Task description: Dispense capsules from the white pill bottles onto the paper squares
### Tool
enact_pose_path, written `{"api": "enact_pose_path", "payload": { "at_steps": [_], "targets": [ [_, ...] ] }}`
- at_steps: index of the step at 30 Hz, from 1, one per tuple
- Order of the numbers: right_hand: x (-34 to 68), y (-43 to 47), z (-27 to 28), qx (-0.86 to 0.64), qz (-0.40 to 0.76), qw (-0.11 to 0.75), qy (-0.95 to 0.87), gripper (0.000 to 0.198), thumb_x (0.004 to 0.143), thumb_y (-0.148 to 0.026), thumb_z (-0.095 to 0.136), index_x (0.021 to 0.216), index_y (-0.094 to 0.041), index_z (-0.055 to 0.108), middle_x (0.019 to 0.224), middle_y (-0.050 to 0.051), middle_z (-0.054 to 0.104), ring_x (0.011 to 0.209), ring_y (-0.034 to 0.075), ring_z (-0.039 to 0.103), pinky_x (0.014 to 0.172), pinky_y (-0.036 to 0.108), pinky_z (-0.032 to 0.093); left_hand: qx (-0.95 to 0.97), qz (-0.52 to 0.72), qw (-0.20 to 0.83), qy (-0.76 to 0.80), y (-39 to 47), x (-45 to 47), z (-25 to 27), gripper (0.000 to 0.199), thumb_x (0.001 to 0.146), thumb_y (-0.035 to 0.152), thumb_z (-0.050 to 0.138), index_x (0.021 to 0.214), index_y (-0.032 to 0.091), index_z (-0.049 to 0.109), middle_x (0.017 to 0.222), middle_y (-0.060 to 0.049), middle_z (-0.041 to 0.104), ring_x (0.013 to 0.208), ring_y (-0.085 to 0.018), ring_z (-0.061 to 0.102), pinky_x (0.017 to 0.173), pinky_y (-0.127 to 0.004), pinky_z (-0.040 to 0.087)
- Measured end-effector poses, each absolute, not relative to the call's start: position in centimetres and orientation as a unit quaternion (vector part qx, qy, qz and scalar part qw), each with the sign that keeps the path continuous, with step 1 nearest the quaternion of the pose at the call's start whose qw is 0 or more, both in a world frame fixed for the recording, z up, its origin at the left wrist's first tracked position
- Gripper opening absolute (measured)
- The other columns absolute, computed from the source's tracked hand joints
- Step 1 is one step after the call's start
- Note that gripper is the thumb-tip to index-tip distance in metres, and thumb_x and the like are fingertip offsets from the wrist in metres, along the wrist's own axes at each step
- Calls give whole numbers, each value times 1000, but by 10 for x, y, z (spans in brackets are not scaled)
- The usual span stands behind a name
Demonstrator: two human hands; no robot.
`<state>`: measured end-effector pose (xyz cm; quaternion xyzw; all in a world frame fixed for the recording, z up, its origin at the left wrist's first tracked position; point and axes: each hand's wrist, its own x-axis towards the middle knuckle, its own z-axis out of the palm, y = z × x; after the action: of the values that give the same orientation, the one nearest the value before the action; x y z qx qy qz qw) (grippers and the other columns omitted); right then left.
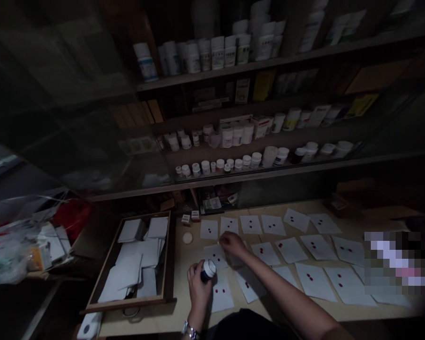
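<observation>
My left hand is wrapped round a dark pill bottle with a white neck, tilted over the table. A round white cap lies on the wood a little beyond it. My right hand hovers over the paper squares to the right of the bottle. Its fingertips are pinched together, and a tiny pale spot shows there, too small to name. White paper squares lie in rows across the table. Most bear dark red pills, commonly two on a sheet. My right forearm covers part of some sheets.
A wooden drawer with stacked white papers stands to the left. Two small boxes sit behind the cap. Shelves of white medicine bottles rise at the back. Plastic bags fill the far left. One patch at right is pixelated.
</observation>
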<state>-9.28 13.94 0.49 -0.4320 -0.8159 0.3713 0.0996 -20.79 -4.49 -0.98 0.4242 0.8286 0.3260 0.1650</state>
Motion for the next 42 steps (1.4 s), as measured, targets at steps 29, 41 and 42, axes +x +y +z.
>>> {"api": "enact_pose_path", "payload": {
  "at_steps": [29, 41, 42],
  "targets": [
    [-79, 111, 25, -233, 301, -34, -924, 16, 74, -18, 57, 76, -18, 72, 82, 6, 67, 71, 18, 58, 62, 26, 36, 502, 331, 202, 773, -19, -196, -3, 61, 59, 3, 53, 118, 20, 60, 109, -8, 58, 106, -23, 53, 96, -36, 43],
    [-65, 104, 37, -242, 266, -83, -929, 21, 78, -21, 53, 86, -19, 73, 89, 8, 68, 77, 19, 61, 66, 26, 38, 495, 348, 233, 761, -23, -186, -12, 63, 57, 5, 53, 118, 20, 61, 108, -8, 57, 105, -25, 53, 96, -39, 42],
    [-64, 105, 39, -246, 262, -97, -928, 21, 78, -21, 54, 85, -19, 73, 87, 8, 68, 76, 20, 61, 66, 26, 38, 496, 350, 237, 759, -23, -185, -12, 62, 58, 5, 53, 117, 20, 61, 108, -8, 57, 105, -25, 53, 96, -40, 42]
  ]
}}
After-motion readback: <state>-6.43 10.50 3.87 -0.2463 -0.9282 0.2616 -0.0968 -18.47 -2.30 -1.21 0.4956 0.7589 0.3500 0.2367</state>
